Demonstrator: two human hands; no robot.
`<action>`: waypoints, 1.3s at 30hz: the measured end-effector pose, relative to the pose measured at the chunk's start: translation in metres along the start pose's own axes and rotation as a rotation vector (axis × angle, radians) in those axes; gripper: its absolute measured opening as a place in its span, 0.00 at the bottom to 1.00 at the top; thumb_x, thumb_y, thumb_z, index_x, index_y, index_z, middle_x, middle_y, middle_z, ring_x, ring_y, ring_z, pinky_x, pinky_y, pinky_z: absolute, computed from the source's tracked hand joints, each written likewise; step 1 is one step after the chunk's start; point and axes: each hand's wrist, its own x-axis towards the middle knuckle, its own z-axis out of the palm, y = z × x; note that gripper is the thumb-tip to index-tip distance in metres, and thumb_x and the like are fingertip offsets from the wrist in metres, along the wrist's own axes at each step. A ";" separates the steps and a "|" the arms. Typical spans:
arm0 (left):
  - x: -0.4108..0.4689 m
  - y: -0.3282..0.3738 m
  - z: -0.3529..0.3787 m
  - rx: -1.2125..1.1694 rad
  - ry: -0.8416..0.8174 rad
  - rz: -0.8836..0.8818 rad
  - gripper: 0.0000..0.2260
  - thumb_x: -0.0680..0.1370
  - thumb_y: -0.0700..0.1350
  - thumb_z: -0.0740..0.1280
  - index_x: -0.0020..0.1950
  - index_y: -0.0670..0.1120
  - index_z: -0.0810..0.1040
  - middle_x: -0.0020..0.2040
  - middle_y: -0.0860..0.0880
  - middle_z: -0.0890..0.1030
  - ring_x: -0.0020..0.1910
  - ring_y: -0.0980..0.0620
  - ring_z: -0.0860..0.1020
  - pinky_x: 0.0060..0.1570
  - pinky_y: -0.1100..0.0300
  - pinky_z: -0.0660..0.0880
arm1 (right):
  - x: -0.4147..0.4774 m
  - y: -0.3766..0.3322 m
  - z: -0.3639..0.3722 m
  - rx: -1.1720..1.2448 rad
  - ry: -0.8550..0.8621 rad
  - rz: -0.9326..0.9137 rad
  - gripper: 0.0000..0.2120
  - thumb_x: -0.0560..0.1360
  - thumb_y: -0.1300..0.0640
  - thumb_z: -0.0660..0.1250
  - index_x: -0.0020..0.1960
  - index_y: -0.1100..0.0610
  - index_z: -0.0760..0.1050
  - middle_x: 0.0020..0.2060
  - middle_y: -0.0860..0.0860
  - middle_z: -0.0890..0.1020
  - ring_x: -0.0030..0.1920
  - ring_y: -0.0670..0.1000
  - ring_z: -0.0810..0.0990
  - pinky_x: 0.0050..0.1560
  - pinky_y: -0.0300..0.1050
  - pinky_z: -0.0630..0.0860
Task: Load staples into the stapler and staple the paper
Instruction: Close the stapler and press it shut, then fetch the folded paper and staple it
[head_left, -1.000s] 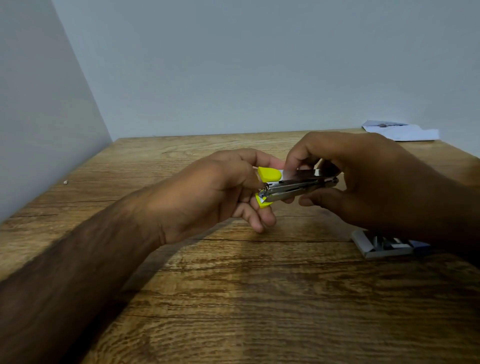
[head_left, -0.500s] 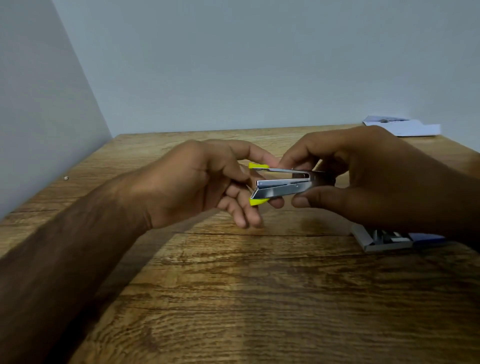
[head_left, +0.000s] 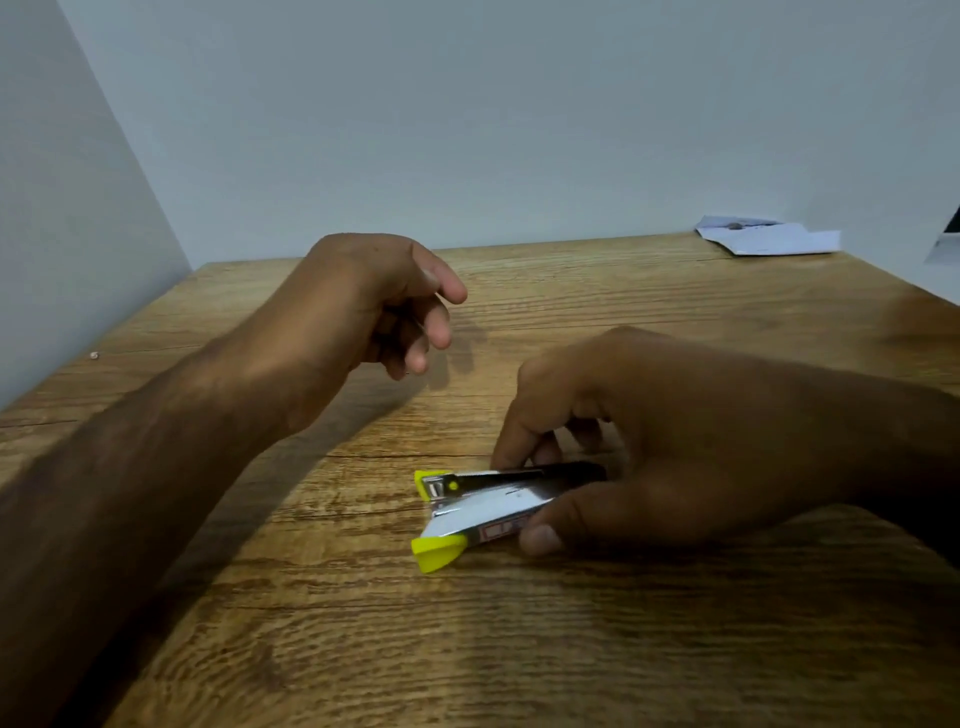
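Observation:
A small metal stapler (head_left: 483, 512) with yellow tips lies on its side on the wooden table (head_left: 467, 649), its two arms spread apart at the yellow end. My right hand (head_left: 649, 441) grips its rear end, thumb on the near side and fingers on the far side. My left hand (head_left: 379, 296) hovers above the table, up and to the left of the stapler, fingers loosely curled and holding nothing. White folded paper (head_left: 769, 238) lies at the far right edge of the table. The staple box is not visible; my right hand and arm cover that spot.
Pale walls close off the table at the left (head_left: 67, 234) and the back (head_left: 519, 130). A tiny white speck (head_left: 94, 355) lies near the left wall. A white corner of something (head_left: 943, 252) shows at the right frame edge.
My right hand has brought the stapler down from mid-air onto the table. My left hand has let go of it and lifted away to the upper left.

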 end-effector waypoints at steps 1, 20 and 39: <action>-0.001 -0.001 0.000 0.016 -0.008 0.014 0.13 0.78 0.38 0.58 0.44 0.44 0.83 0.32 0.44 0.80 0.27 0.47 0.75 0.26 0.58 0.71 | -0.009 -0.004 -0.001 0.010 0.056 -0.029 0.17 0.66 0.30 0.70 0.53 0.33 0.80 0.40 0.32 0.81 0.41 0.32 0.78 0.34 0.28 0.70; -0.030 0.034 0.085 0.682 -0.328 0.176 0.30 0.64 0.76 0.62 0.62 0.64 0.75 0.54 0.67 0.79 0.50 0.67 0.78 0.42 0.65 0.73 | -0.085 0.073 -0.067 0.307 -0.057 0.336 0.32 0.57 0.34 0.78 0.58 0.44 0.82 0.50 0.45 0.87 0.50 0.43 0.84 0.60 0.57 0.80; -0.017 0.029 0.110 0.645 -0.388 0.234 0.20 0.67 0.68 0.72 0.52 0.60 0.78 0.43 0.57 0.83 0.36 0.58 0.81 0.37 0.55 0.80 | -0.089 0.087 -0.053 0.226 -0.255 0.538 0.15 0.65 0.58 0.83 0.49 0.53 0.82 0.37 0.49 0.86 0.36 0.45 0.85 0.40 0.41 0.81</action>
